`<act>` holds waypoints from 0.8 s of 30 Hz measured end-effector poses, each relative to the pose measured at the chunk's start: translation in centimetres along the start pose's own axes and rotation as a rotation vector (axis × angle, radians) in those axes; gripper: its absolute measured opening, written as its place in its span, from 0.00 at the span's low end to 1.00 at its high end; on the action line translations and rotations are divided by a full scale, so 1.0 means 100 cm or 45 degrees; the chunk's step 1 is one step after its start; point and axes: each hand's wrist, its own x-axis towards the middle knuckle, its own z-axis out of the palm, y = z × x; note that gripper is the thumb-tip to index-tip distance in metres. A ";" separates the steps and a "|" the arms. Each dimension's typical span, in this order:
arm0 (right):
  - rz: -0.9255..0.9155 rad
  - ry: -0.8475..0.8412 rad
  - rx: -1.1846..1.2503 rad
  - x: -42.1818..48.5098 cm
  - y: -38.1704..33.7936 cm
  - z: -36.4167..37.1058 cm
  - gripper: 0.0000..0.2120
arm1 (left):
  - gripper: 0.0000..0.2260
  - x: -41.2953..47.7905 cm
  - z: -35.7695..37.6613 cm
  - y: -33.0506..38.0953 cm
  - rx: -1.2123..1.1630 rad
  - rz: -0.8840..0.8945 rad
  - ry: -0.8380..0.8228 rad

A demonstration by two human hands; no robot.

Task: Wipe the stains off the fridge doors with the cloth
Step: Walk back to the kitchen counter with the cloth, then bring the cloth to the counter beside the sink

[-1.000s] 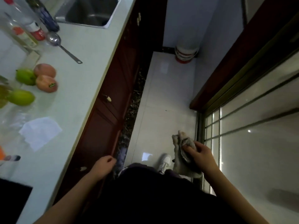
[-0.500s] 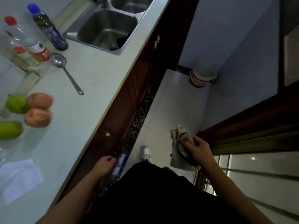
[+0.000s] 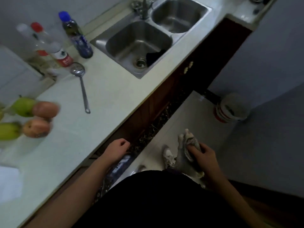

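Note:
My right hand grips a crumpled grey cloth, which hangs below my fingers over the pale floor at lower centre-right. My left hand is loosely curled with nothing in it, beside the front edge of the white countertop. A large pale grey-blue surface rises on the right; I cannot tell whether it is the fridge. No stains show on it from here.
A steel double sink sits in the counter, with bottles, a ladle and several fruits to its left. Dark red cabinets run below. A white and red bucket stands on the floor by the grey surface.
The view has swung up and to the left: the glass sliding door on the right has left the frame and the sink has come in. The cloth stays in my right hand.

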 end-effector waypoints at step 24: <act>-0.822 -1.109 -0.814 0.052 -0.204 0.265 0.06 | 0.12 -0.118 0.034 -0.118 -1.199 -0.759 0.733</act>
